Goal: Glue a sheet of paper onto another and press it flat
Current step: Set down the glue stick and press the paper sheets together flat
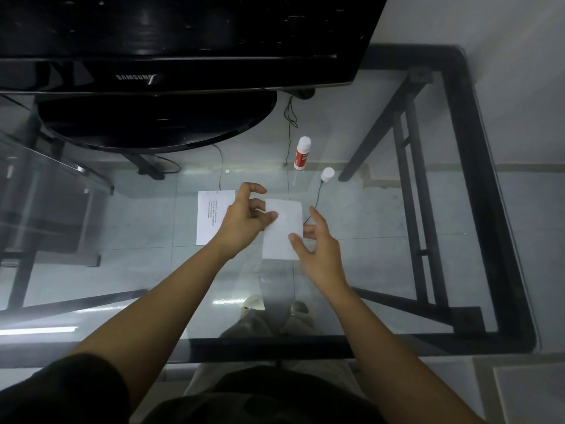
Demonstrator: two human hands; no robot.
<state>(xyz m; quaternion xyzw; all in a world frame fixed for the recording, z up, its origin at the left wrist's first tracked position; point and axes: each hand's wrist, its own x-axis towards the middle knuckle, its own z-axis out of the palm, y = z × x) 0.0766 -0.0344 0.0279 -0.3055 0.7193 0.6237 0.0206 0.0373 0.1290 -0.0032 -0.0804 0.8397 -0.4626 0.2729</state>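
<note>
A blank white sheet of paper is held over the glass table between both hands. My left hand pinches its left edge with thumb and fingertips. My right hand grips its lower right edge, thumb on top and fingers behind. A second white sheet with printed lines lies flat on the glass to the left, partly hidden by my left hand. A red and white glue stick stands upright farther back, and its white cap stands apart to its right.
The glass table has a black frame. A black monitor on a round base fills the back left. Thin black cables run under or across the glass near the glue stick. My legs and shoes show through the glass.
</note>
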